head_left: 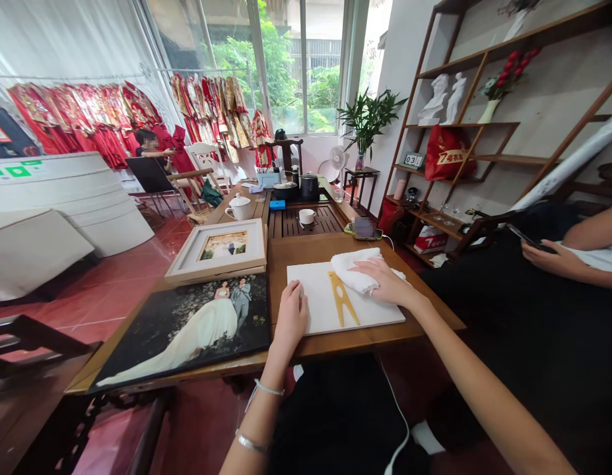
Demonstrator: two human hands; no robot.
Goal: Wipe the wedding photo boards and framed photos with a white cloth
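A white board (315, 310), the back of a picture frame with a gold wooden stand (342, 300) on it, lies face down on the wooden table (429, 313). My left hand (290, 315) rests on the board's left edge, fingers curled over it. My right hand (385, 280) lies flat with fingers spread on a folded white cloth (352, 270) at the board's upper right.
A large wedding photo print (187, 326) and a framed photo (221, 247) lie to the left. Beyond are a tea tray (306, 221), cups, a kettle and a phone (365, 229). Another person's hand (548, 254) holds a phone at right. Shelves stand behind.
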